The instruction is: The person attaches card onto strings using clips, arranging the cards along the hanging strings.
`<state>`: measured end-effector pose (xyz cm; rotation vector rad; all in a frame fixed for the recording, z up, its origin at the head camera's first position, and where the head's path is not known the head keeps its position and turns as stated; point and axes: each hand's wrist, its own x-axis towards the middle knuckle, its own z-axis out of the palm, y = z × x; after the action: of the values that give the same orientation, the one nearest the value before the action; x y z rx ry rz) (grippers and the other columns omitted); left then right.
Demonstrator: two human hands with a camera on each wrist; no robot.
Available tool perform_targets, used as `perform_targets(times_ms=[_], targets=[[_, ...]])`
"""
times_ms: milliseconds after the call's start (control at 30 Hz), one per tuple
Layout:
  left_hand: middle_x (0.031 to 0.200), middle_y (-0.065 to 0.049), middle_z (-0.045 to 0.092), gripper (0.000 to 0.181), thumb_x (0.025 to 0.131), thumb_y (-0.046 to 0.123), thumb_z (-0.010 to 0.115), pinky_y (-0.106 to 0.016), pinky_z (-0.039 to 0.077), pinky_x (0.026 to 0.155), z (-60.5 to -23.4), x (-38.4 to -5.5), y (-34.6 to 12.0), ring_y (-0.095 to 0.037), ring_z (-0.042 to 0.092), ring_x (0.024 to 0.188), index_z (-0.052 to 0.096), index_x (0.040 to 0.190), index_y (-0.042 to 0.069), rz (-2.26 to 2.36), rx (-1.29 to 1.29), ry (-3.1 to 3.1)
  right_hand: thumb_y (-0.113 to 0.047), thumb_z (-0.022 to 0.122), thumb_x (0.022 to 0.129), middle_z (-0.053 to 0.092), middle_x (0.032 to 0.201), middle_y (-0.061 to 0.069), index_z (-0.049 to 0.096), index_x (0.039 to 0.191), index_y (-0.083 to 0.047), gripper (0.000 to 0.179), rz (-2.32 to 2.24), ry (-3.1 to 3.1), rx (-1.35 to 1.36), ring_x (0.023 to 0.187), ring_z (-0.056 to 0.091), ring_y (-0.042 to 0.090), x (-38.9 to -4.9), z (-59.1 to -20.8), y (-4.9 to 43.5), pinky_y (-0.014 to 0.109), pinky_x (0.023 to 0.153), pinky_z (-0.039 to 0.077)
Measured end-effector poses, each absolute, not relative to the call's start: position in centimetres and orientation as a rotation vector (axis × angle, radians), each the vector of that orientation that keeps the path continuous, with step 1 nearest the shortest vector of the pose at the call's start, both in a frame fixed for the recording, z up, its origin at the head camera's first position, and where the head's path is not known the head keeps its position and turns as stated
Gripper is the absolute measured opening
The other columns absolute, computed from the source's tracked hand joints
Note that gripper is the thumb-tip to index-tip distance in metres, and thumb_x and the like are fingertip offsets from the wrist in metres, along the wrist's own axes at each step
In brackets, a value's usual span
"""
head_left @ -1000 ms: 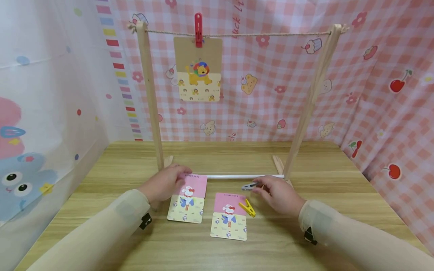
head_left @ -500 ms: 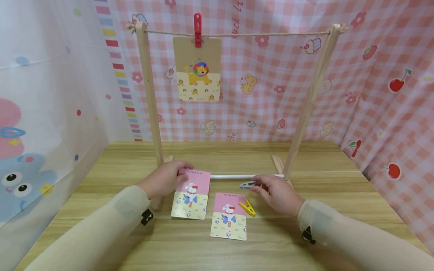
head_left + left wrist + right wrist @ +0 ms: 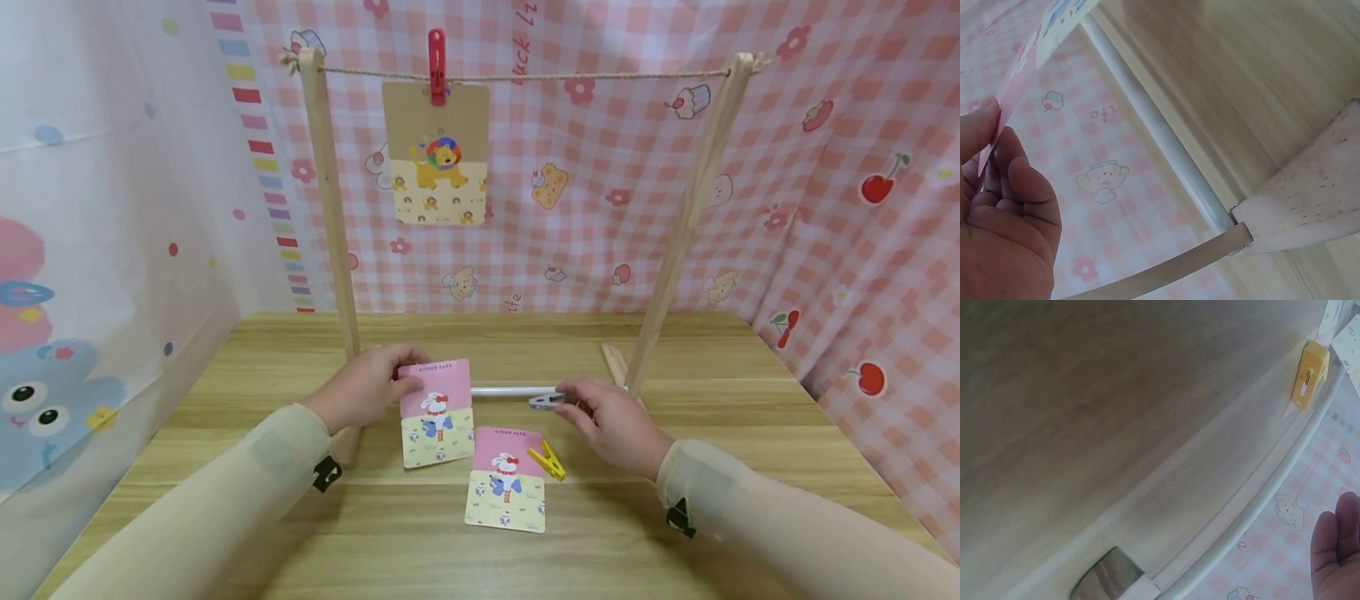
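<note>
Nearest on the desk point(image 3: 337, 542) lies a flat rabbit card point(image 3: 506, 492), a yellow clip point(image 3: 547, 461) overlapping its right edge. Just beyond, the right hand point(image 3: 618, 429) has its grip closed down to a pinch on a grey clip point(image 3: 542, 402); the left hand point(image 3: 367, 385), its grip likewise pinched narrow, holds a raised rabbit card point(image 3: 438, 425) by its upper left edge. Behind runs a white rod point(image 3: 510, 391). Above, a red clip point(image 3: 437, 67) fastens a lion card point(image 3: 437, 192) to a rope point(image 3: 585, 77), before checked cloth point(image 3: 585, 242).
</note>
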<state>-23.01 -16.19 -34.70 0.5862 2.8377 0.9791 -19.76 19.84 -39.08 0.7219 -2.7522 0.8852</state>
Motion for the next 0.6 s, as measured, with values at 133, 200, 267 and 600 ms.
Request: perform_targets(times_ms=[133, 200, 267, 600], targets=[[0.112, -0.003, 0.071, 0.024, 0.104, 0.019, 0.068, -0.034, 0.057, 0.085, -34.6, -23.1, -16.1, -0.019, 0.062, 0.097, 0.068, 0.128, 0.013, 0.998, 0.564, 2.838, -0.020, 0.068, 0.104, 0.064, 0.091, -0.004, 0.070, 0.121, -0.009, 0.021, 0.891, -2.735, 0.711, 0.066, 0.049, 0.007, -19.9, -38.9, 19.8, 0.022, 0.055, 0.044], [0.112, -0.002, 0.070, 0.024, 0.105, 0.020, 0.067, -0.033, 0.056, 0.084, -34.5, -23.1, -16.0, -0.019, 0.062, 0.097, 0.068, 0.127, 0.014, 1.003, 0.557, 2.840, -0.020, 0.066, 0.105, 0.064, 0.092, -0.003, 0.069, 0.121, -0.009, 0.019, 0.900, -2.726, 0.704, 0.068, 0.051, 0.008, -19.9, -38.8, 19.7, 0.022, 0.056, 0.045], [0.110, -0.002, 0.070, 0.023, 0.105, 0.021, 0.068, -0.032, 0.056, 0.083, -34.4, -23.1, -15.9, -0.019, 0.062, 0.096, 0.068, 0.126, 0.014, 1.018, 0.551, 2.838, -0.019, 0.064, 0.106, 0.065, 0.094, -0.002, 0.069, 0.121, -0.009, 0.018, 0.912, -2.713, 0.703, 0.070, 0.052, 0.008, -20.0, -38.7, 19.7, 0.023, 0.059, 0.046], [0.096, -0.002, 0.066, 0.012, 0.105, 0.023, 0.068, -0.032, 0.052, 0.075, -33.7, -23.3, -15.4, -0.019, 0.058, 0.086, 0.069, 0.112, 0.014, 1.054, 0.617, 2.887, -0.017, 0.061, 0.108, 0.068, 0.099, 0.002, 0.068, 0.124, -0.006, 0.021, 0.969, -2.663, 0.708, 0.077, 0.056, 0.011, -20.4, -37.7, 19.5, 0.024, 0.065, 0.051]])
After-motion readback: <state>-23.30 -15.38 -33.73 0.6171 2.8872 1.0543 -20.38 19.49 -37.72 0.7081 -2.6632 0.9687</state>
